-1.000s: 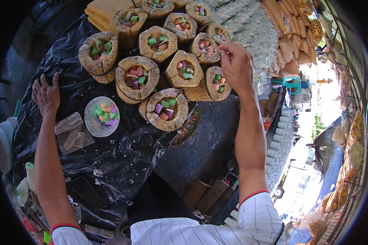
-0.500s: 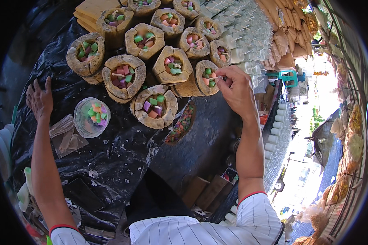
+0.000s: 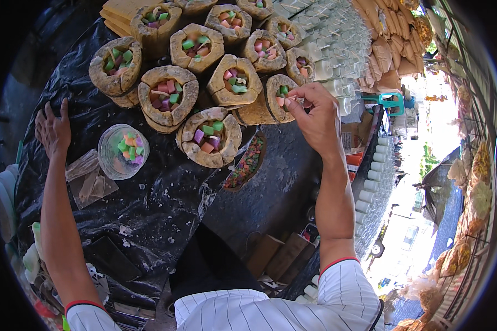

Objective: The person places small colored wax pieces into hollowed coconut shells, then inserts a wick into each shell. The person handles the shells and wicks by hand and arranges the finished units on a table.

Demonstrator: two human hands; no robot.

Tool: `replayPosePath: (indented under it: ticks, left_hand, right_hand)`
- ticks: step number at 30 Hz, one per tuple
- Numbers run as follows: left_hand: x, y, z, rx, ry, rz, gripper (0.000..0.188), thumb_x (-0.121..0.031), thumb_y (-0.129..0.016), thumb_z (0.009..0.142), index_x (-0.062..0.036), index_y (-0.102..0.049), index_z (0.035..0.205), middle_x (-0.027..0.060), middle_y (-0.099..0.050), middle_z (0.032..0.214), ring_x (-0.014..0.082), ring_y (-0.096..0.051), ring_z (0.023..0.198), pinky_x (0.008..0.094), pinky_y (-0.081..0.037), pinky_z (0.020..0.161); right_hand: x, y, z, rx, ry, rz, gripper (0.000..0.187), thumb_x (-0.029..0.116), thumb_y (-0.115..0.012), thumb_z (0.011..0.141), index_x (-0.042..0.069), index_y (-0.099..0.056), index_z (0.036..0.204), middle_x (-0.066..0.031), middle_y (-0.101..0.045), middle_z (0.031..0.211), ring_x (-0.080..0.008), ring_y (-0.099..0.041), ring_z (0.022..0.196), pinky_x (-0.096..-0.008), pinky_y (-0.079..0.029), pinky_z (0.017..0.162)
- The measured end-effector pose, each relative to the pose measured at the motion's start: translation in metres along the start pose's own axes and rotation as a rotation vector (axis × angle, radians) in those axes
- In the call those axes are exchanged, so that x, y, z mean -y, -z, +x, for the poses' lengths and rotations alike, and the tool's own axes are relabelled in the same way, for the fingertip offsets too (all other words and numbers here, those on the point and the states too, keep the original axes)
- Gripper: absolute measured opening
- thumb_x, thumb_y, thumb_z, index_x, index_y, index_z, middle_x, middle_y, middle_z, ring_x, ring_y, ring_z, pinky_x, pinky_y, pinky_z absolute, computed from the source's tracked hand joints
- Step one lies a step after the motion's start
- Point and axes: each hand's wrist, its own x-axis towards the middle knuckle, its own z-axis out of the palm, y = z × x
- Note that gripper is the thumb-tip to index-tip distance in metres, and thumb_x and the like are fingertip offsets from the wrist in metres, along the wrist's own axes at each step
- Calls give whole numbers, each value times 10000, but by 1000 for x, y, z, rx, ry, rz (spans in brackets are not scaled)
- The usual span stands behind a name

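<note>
Clustered at the far side of the table are several thick, rough brown moulds (image 3: 168,96), filled with green, pink, orange and purple wax chunks. Some have a pale wick showing among the chunks. My right hand (image 3: 317,113) is at the rightmost near mould (image 3: 273,99), thumb and forefinger pinched over its opening on what looks like a pale wick (image 3: 292,98). My left hand (image 3: 53,129) rests on the black plastic sheet (image 3: 160,193), fingers spread, holding nothing. Near it stands a clear plastic cup (image 3: 116,172) with coloured wax chunks inside.
Rows of clear glasses (image 3: 337,41) stand at the back right, beside stacked brown paper packages (image 3: 384,52). A container of coloured bits (image 3: 248,165) sits below the table edge. White candles (image 3: 364,196) line the right side. A turquoise stool (image 3: 392,103) stands beyond.
My right hand has shifted slightly left and up, its fingertips closer over the mould's opening. My left hand stays spread on the sheet. The view has shifted a little.
</note>
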Motion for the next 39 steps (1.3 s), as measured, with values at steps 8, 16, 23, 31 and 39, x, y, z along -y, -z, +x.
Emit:
replayPosePath:
  ticks: [8, 16, 23, 31, 39]
  left_hand:
    - [2, 1, -1, 0, 4, -20, 882, -767, -398, 1085, -121, -478, 1679, 230, -407, 1744, 369, -319, 1651, 528, -180, 1355]
    - [0, -2, 1, 8, -1, 22, 890, -772, -400, 1081, -127, -463, 1691, 235, -412, 1738, 372, -325, 1645, 527, -198, 1348]
    - [3, -7, 2, 0, -4, 8, 894, -769, -400, 1081, -118, -461, 1691, 237, -405, 1743, 372, -321, 1647, 528, -191, 1351]
    - [3, -6, 3, -13, 1, 15, 898, -781, -403, 1076, -127, -470, 1687, 231, -416, 1738, 373, -328, 1644, 531, -200, 1349]
    - [3, -5, 3, 5, -6, 9, 895, -773, -396, 1081, -117, -472, 1685, 230, -418, 1736, 372, -330, 1643, 527, -198, 1350]
  right_hand:
    - [-1, -1, -5, -53, -37, 23, 218, 14, -820, 896, -2, -799, 1112, -44, -729, 992, -106, -573, 743, -280, -504, 708]
    - [6, 2, -18, -111, 64, -53, 217, 12, -767, 873, 41, -802, 1085, -136, -707, 1169, -268, -683, 942, -374, -562, 845]
    - [14, -7, -27, -96, 283, -253, 216, 120, -853, 861, 54, -809, 1062, -180, -608, 1425, -395, -564, 1333, -515, -484, 1118]
    - [0, -6, -36, -151, 186, -207, 267, 176, -853, 907, 34, -814, 1130, -203, -592, 1481, -417, -526, 1397, -534, -447, 1171]
    - [-14, -9, -30, -85, 105, -30, 443, 354, -861, 961, 29, -796, 1255, -223, -556, 1559, -446, -502, 1475, -534, -447, 1196]
